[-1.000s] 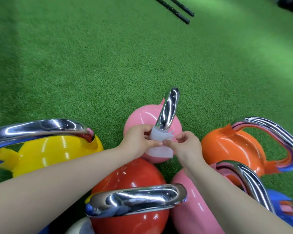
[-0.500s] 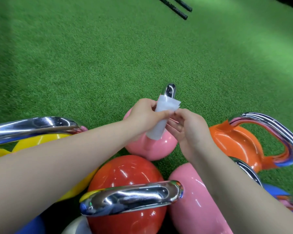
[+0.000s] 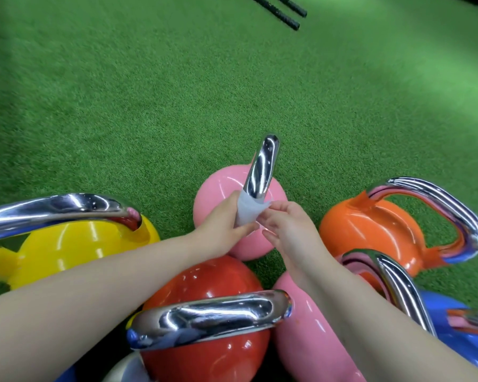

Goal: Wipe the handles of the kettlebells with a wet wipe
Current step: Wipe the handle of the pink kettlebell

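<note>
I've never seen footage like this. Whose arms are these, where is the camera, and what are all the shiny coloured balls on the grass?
No machine here: a person wears a camera on the head, looking down at their own bare arms. On the green artificial turf stand round kettlebells with chrome handles: yellow, red, orange, and a small pink kettlebell in the middle. The left hand grips a white wet wipe wrapped round the base of the pink one's chrome handle. The right hand pinches the wipe's edge with its fingers. Two black bars lie farther off.
</note>
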Demonstrator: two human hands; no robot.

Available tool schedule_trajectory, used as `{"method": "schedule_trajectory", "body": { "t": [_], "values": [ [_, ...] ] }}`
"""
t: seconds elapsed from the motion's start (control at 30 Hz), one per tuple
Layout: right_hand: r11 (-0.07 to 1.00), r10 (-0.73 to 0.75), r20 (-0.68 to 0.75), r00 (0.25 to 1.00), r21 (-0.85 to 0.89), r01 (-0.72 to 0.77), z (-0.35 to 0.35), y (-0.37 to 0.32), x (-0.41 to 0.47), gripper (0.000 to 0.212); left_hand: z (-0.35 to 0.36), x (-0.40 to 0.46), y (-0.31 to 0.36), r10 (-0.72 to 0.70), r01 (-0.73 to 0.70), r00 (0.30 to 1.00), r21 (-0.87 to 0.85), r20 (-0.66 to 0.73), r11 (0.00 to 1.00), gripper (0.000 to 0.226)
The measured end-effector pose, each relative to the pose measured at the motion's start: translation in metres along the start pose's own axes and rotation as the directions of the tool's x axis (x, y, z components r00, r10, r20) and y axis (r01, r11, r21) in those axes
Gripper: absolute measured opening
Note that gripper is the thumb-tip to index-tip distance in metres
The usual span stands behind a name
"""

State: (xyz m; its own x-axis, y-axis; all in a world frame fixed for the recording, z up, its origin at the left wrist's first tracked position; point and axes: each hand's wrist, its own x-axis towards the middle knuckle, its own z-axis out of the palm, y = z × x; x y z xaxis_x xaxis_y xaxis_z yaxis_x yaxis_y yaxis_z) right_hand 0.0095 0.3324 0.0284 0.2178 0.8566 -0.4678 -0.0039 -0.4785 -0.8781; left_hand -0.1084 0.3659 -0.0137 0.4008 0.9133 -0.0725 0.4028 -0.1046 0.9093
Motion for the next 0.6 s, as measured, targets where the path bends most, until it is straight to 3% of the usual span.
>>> {"method": "schedule_trajectory", "body": {
  "t": [0.13,0.27,0.43,0.53,0.6],
  "values": [
    [0.976,-0.161,-0.044,0.986,-0.158,0.152,-0.004,-0.011,0.004,0.028,0.002,0.01,0.015,-0.043,0.04,0.995,-0.029,-0.087,0.999,0.035],
    [0.789,-0.393,0.016,0.919,-0.507,0.346,-0.013,-0.042,0.02,0.049,-0.004,0.036,0.043,-0.089,0.113,0.981,0.137,-0.17,0.984,0.027],
    [0.502,-0.396,0.237,0.887,-0.753,0.425,-0.016,-0.08,0.055,0.071,-0.028,0.06,0.053,-0.185,0.176,0.982,0.16,0.042,0.971,0.013],
    [0.339,-0.37,0.315,0.874,-0.83,0.442,-0.018,-0.092,0.06,0.064,-0.055,0.065,0.052,-0.231,0.2,0.957,0.179,0.173,0.963,0.019],
    [0.306,-0.354,0.355,0.865,-0.831,0.465,-0.02,-0.097,0.059,0.058,-0.077,0.071,0.053,-0.254,0.169,0.943,0.348,0.215,0.922,0.021]
  ]
}}
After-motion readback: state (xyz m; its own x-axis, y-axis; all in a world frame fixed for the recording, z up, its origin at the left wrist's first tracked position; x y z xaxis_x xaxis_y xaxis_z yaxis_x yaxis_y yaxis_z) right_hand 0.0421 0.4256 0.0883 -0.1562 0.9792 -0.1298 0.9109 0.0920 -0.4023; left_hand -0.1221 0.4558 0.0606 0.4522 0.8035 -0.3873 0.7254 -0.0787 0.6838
